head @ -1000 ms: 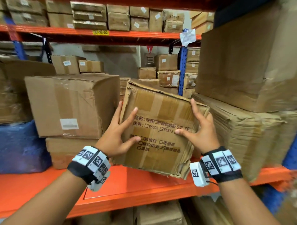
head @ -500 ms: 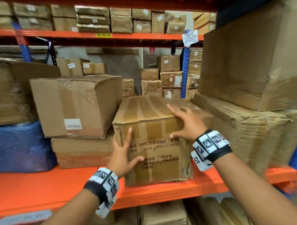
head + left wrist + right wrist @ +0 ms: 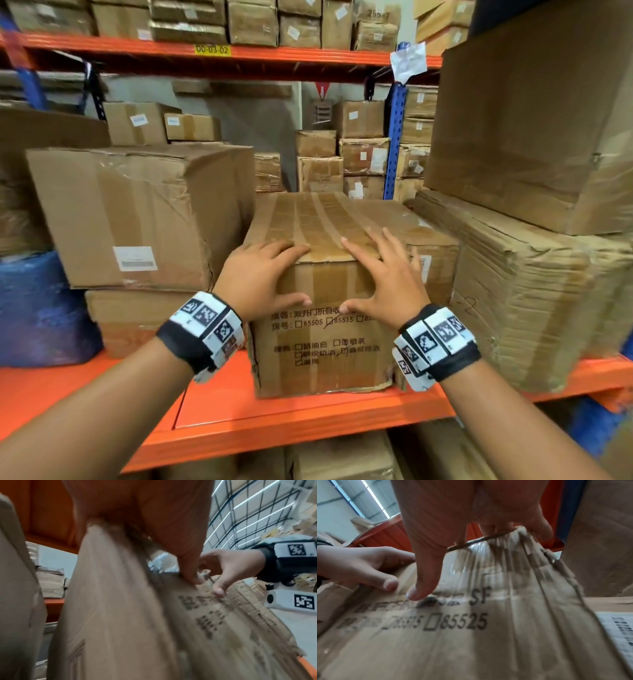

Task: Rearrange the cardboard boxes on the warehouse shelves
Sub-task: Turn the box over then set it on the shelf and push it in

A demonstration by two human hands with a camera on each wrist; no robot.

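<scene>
A worn cardboard box (image 3: 325, 359) with printed black text and tape strips stands flat on the orange shelf (image 3: 274, 418), between a large box and a stack of cardboard. My left hand (image 3: 263, 277) and right hand (image 3: 383, 277) lie side by side over its top front edge. Fingers stretch flat across the taped top while both thumbs press the front face. The left wrist view shows the box (image 3: 120, 615), blurred, under my left hand (image 3: 145, 513), with my right hand (image 3: 228, 566) beside it. The right wrist view shows my right hand (image 3: 462, 513) on the box (image 3: 471, 635).
A large dented box (image 3: 137, 212) sits close on the left atop a flatter box (image 3: 137, 318). A blue wrapped bundle (image 3: 41, 308) lies farther left. On the right, a stack of flattened cardboard (image 3: 513, 291) carries a big box (image 3: 531, 120). More boxes fill the back and upper shelf.
The box was tilted up in both hands, then came down flat onto the shelf. Both hands have shifted from its printed face to its top front edge.
</scene>
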